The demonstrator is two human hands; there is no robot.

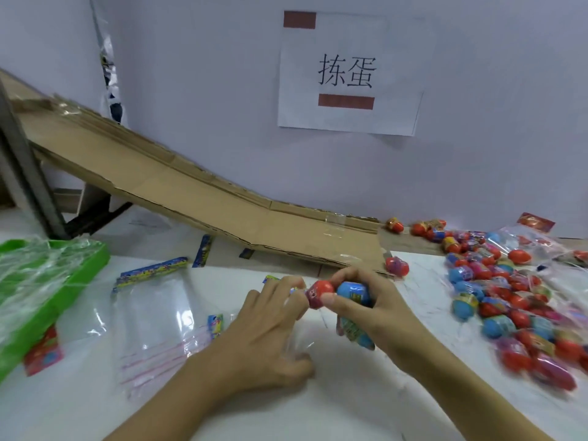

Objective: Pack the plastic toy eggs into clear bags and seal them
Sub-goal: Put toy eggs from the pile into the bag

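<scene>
Two bare forearms are being shown entering from the lower edge, each ending in an uncovered left hand (pixel 267 329) and right hand (pixel 378 310). No sleeve, glove, ring or watch is being worn within view.

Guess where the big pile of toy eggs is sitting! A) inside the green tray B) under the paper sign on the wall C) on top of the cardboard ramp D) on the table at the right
D: the pile of toy eggs lies on the table at the right, while the green tray holds only clear plastic and the cardboard ramp is bare.
</scene>
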